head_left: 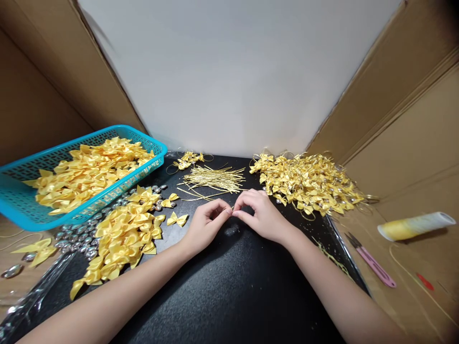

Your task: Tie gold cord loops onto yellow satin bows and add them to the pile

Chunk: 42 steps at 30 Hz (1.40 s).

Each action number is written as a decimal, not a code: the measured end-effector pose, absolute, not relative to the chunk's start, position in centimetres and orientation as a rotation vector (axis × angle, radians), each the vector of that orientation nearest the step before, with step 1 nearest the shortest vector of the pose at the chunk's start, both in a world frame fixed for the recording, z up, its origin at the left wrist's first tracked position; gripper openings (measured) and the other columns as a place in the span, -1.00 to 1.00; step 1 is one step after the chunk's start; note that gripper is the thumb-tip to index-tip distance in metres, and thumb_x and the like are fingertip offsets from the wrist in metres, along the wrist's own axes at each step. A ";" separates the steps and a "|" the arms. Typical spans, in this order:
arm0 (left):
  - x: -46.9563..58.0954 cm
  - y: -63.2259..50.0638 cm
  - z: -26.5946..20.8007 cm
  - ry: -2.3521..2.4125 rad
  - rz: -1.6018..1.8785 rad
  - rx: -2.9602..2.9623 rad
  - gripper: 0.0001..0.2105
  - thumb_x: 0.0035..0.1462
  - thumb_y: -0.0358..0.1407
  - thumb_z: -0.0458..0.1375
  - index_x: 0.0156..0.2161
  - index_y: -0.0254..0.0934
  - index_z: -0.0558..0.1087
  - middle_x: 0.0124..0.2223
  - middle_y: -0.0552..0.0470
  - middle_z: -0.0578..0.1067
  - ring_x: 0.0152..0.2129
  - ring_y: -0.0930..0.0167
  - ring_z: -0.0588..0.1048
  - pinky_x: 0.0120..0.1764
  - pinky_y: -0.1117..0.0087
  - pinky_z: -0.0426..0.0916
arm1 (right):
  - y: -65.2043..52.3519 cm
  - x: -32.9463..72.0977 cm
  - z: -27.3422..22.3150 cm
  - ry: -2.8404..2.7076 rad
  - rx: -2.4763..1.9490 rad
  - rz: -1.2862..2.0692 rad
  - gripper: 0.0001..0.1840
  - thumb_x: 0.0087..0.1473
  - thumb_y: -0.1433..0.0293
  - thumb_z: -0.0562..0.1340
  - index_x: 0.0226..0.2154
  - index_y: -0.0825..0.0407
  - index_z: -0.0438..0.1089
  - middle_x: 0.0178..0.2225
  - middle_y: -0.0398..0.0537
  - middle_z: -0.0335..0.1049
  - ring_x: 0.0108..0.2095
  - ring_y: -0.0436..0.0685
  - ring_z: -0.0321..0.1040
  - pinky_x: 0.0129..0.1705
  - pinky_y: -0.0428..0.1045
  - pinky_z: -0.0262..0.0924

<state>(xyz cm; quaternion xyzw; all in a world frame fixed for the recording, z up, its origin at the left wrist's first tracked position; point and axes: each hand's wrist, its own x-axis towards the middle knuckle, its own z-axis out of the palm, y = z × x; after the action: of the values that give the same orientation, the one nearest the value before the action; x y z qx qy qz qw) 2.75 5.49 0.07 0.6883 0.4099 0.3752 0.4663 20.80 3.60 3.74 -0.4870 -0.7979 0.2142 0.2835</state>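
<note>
My left hand (pixel 210 220) and my right hand (pixel 263 214) meet over the middle of the black board (pixel 229 286), fingertips almost touching. Thumb and forefinger of each are pinched on a thin gold cord; only a tiny bit of it shows between them, and the rest is hidden by the fingers. Just beyond lies a heap of cut gold cords (pixel 213 179). To the left of my left hand are a single yellow ribbon bow (pixel 177 219) and a larger pile of yellow bows (pixel 124 234). Shiny silver beads (pixel 81 236) lie beside that pile.
A turquoise basket (pixel 143 172) of yellow bows stands at the left. Bows with cord loops (pixel 308 184) are heaped at back right, with a smaller cluster (pixel 188 160) at the back. Pink-handled snips (pixel 373 263) and a plastic-looking tube (pixel 416 226) lie right. Cardboard walls flank the board.
</note>
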 end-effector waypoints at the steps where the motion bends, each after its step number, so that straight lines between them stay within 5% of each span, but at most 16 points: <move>1: 2.8 5.5 0.1 1.015 0.930 1.679 -0.76 0.13 -0.17 0.11 -0.44 -0.30 0.42 -0.50 0.11 0.36 -0.55 0.48 0.28 -0.45 0.48 0.19 | 3.5 20.7 3.7 -2.146 -1.307 0.564 -0.88 0.14 0.41 0.25 -0.43 0.01 0.34 -0.32 -0.15 0.45 -0.21 0.08 0.29 -0.06 0.07 -0.02; 17: 3.1 6.0 0.3 0.976 0.905 1.462 -0.83 -0.10 -0.32 0.07 -0.65 -0.27 0.29 -0.56 0.12 0.36 -0.54 0.46 0.28 -0.39 0.44 0.21 | 2.7 19.8 3.7 -2.263 -1.352 0.340 -0.90 0.18 0.42 0.19 -0.39 0.01 0.29 -0.30 -0.12 0.43 -0.22 0.10 0.25 -0.09 0.06 -0.11; 42: 2.9 6.6 0.5 0.770 0.612 1.034 -0.87 -0.23 -0.31 0.10 -0.66 -0.31 0.28 -0.60 0.14 0.23 -0.60 0.52 0.17 -0.47 0.45 0.13 | 2.8 19.7 3.5 -2.117 -1.319 0.717 -0.89 0.18 0.42 0.18 -0.40 0.01 0.27 -0.34 -0.18 0.36 -0.23 0.06 0.27 -0.08 0.07 -0.03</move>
<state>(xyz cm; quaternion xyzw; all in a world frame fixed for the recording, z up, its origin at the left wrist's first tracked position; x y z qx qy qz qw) 2.94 6.59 0.52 0.4743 0.3532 0.2809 0.7559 19.65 2.78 3.54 -0.4895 -0.7854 0.2660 0.2699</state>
